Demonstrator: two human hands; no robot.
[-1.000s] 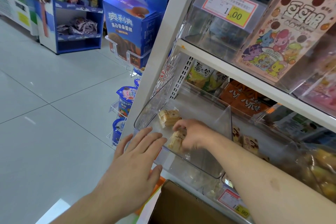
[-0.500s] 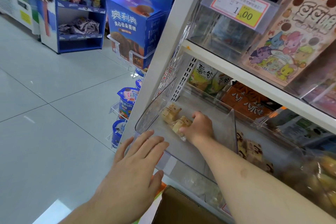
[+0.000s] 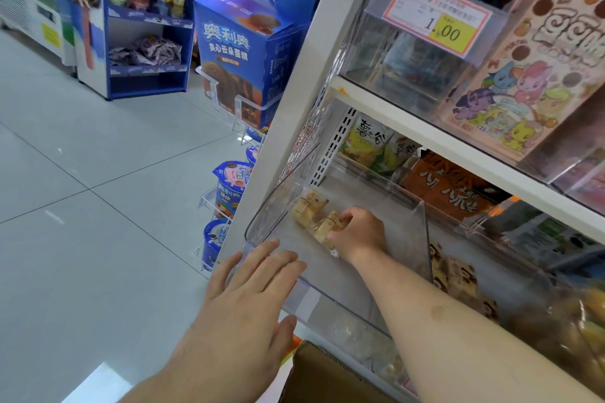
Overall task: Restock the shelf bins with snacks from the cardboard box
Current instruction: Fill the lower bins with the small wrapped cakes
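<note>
A clear plastic shelf bin point(image 3: 422, 232) sits on the lower shelf, nearly bare inside. My right hand point(image 3: 360, 234) reaches into it and grips a small wrapped beige snack point(image 3: 324, 227) near the bin's back left. A second wrapped snack point(image 3: 309, 206) lies just behind it on the bin floor. My left hand point(image 3: 248, 301) rests flat with straight fingers on the bin's front left rim. A corner of the brown cardboard box point(image 3: 324, 376) shows at the bottom edge, below the bin.
The neighbouring bin to the right holds several printed snack packs point(image 3: 458, 278). A shelf board point(image 3: 458, 137) with a price tag point(image 3: 437, 15) and a cartoon box point(image 3: 530, 69) hangs above. Blue cookie displays point(image 3: 244, 52) stand left; tiled floor point(image 3: 82, 206) lies beyond.
My right hand has carried its snack deeper into the bin, up next to the first snack. My left hand has stayed on the front rim.
</note>
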